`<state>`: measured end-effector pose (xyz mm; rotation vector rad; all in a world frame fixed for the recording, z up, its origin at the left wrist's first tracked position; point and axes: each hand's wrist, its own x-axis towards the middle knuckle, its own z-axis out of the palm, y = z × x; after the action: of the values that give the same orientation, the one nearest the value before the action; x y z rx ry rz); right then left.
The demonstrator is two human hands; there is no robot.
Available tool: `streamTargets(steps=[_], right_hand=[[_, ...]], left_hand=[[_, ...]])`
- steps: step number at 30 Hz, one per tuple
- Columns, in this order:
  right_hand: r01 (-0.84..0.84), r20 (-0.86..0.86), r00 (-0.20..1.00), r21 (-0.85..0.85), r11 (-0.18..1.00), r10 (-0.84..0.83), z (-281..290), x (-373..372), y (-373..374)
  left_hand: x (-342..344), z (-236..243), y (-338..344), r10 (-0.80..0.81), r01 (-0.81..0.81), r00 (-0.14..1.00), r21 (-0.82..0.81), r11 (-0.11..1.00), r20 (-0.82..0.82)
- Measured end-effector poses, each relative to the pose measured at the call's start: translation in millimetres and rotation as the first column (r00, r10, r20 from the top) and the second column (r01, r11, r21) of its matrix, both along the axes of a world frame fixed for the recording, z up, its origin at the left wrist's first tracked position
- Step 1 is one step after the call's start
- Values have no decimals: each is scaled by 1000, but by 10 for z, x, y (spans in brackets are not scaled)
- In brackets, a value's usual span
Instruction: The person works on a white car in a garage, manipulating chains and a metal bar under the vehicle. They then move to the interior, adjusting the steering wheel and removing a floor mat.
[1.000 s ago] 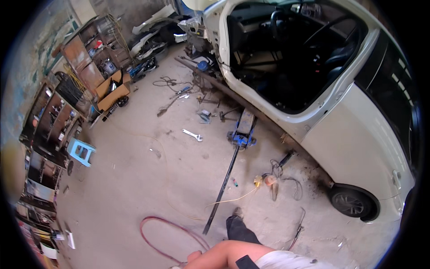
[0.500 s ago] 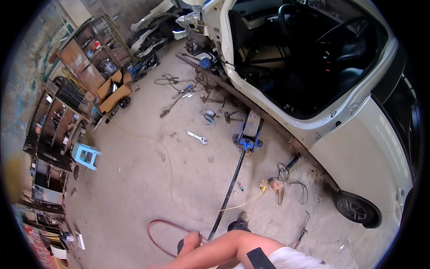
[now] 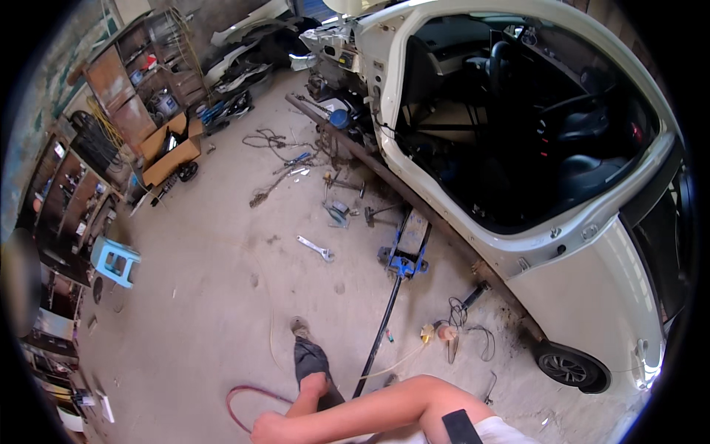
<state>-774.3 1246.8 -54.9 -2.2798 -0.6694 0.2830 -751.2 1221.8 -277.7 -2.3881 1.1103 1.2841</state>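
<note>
My right forearm crosses the lower part of the view toward the left. At its end my right hand point(image 3: 271, 428) is closed in a fist, and what it holds, if anything, is hidden. Just beyond it my left hand point(image 3: 315, 384) is closed too, in front of a dark trouser leg point(image 3: 310, 357); its fingers are mostly hidden. A red hose point(image 3: 235, 394) loops on the floor beside both hands, its ends passing out of sight behind my arms. To their right, the black handle point(image 3: 379, 333) of a blue floor jack point(image 3: 403, 260) slants up toward the car.
A pale, partly stripped car body point(image 3: 592, 277) fills the right side. An adjustable wrench point(image 3: 316, 249) and other tools lie on the floor. A yellow cable point(image 3: 396, 362) runs near the jack handle. At left stand a blue stool point(image 3: 115, 261), a cardboard box point(image 3: 171, 152) and cluttered shelves.
The view has shifted, moving the floor items slightly down and left. A foot and dark trouser leg now show ahead of my left hand. My right fist has come into view.
</note>
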Motion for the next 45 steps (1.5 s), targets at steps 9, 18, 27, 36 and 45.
streamTargets(steps=[9,18,27,36,45], right_hand=[[54,-35,998,455,889,-43,-121,1965,-691],[24,-112,994,198,980,-1,334,3263,-590],[-1,-82,997,160,987,14,387,3817,-756],[-30,-6,999,160,987,32,289,4261,-1414],[-136,-12,991,-41,990,136,-121,5189,-2134]], left_hand=[[1766,-520,-580,70,-77,996,-131,988,-61],[3200,47,-474,30,-30,999,-5,1000,25],[3806,239,-753,95,-93,995,-48,994,39],[4340,224,-1411,78,-81,994,40,996,75],[4936,92,-2538,80,-83,995,49,995,63]])
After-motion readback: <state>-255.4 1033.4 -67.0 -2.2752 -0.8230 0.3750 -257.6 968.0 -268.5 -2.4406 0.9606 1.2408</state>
